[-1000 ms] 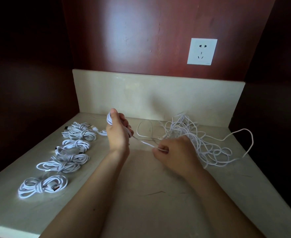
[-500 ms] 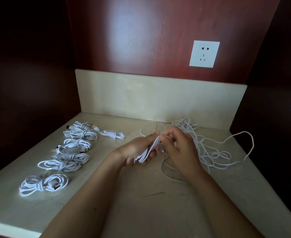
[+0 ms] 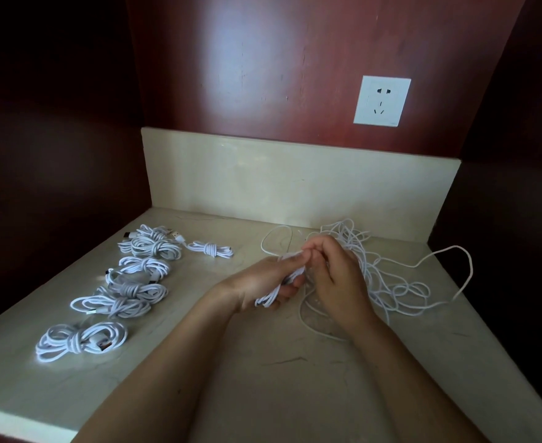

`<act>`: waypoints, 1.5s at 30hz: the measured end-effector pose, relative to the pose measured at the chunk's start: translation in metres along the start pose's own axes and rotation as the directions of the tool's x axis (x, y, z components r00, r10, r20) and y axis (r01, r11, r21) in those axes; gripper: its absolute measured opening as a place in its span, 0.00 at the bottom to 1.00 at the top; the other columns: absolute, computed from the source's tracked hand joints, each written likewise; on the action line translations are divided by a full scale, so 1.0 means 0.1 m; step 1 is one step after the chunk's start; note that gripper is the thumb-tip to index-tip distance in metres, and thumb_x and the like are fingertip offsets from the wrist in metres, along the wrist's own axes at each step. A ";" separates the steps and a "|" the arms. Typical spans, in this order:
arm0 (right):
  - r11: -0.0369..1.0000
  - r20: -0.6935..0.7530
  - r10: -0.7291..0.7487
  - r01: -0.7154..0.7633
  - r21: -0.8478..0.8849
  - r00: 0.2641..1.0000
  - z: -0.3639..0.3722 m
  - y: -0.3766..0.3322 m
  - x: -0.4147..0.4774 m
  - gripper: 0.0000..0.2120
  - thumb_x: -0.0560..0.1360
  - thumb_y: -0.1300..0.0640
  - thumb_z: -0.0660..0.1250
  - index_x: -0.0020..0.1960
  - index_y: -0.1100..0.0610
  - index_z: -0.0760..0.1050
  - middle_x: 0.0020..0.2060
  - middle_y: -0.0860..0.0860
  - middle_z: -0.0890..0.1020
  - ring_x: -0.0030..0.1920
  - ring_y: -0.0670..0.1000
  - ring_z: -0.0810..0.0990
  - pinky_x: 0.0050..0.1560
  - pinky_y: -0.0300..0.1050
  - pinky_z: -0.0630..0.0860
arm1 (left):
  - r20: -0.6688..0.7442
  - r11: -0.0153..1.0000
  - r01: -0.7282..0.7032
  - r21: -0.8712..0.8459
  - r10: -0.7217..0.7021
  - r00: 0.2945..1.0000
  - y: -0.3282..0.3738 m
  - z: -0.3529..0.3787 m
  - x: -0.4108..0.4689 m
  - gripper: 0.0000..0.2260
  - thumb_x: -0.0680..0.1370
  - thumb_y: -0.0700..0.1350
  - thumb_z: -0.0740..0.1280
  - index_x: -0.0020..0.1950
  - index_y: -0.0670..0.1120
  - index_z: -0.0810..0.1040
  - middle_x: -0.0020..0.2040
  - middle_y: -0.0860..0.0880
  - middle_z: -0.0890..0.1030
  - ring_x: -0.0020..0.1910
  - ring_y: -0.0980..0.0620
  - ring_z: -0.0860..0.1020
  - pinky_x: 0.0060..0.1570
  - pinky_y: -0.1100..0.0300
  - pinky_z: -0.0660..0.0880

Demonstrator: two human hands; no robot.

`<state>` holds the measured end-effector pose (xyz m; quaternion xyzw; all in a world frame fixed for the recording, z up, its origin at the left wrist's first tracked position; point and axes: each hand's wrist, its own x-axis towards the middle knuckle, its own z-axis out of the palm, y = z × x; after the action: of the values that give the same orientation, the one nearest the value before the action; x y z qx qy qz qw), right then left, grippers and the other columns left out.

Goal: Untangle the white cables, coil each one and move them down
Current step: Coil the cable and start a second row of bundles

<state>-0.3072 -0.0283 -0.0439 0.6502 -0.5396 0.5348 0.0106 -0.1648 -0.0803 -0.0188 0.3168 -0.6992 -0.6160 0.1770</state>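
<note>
My left hand (image 3: 263, 281) grips a half-made coil of white cable (image 3: 271, 294), its loops lying across the palm. My right hand (image 3: 333, 276) pinches the same cable's loose strand at the coil's top end, fingers touching my left fingertips. The strand trails down in a loop (image 3: 314, 327) onto the counter. Behind and right of my hands lies a loose tangle of white cables (image 3: 388, 279). Several finished coils (image 3: 135, 294) sit in a row on the left, with one small coil (image 3: 210, 249) apart at the back.
The beige stone counter (image 3: 263, 394) ends at a front edge at lower left. A low stone backsplash (image 3: 295, 183) and dark red wood walls close it in. A white wall socket (image 3: 381, 100) is above right.
My left hand dropped from upright and turned toward the right hand; both now meet over the counter's middle. The coil in my left hand has gained loops, and a small coil behind is uncovered.
</note>
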 end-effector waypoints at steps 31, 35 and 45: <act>0.673 0.291 0.455 -0.111 -0.732 0.841 -0.13 0.04 0.08 0.35 0.68 0.31 0.66 0.71 0.42 0.67 0.72 0.44 0.67 0.75 0.50 0.58 0.73 0.64 0.43 | -0.443 0.869 -0.276 -0.411 0.074 0.893 0.04 -0.10 0.06 0.22 0.83 0.58 0.54 0.46 0.46 0.82 0.30 0.51 0.77 0.20 0.56 0.65 0.22 0.67 0.61; 0.675 0.294 0.497 -0.151 -0.722 0.817 -0.22 0.14 0.12 0.29 0.71 0.42 0.68 0.71 0.42 0.67 0.71 0.45 0.69 0.75 0.51 0.58 0.73 0.66 0.44 | -0.350 0.897 -0.182 -0.403 0.033 0.936 0.05 -0.10 0.06 0.22 0.83 0.59 0.53 0.48 0.48 0.81 0.32 0.52 0.79 0.22 0.57 0.66 0.23 0.66 0.63; 0.474 0.044 0.465 -0.206 -0.856 0.884 -0.38 0.26 0.08 0.20 0.75 0.42 0.61 0.66 0.43 0.73 0.68 0.46 0.71 0.70 0.54 0.61 0.71 0.60 0.52 | -0.215 0.949 -0.052 -0.310 -0.017 0.977 0.07 -0.04 0.05 0.22 0.83 0.58 0.52 0.51 0.48 0.82 0.37 0.50 0.84 0.22 0.57 0.67 0.21 0.67 0.62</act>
<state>-0.3528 -0.0228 -0.0366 0.5123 -0.8405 0.1110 0.1372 -0.1676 -0.0866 -0.0116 0.3430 -0.5721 -0.6797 0.3050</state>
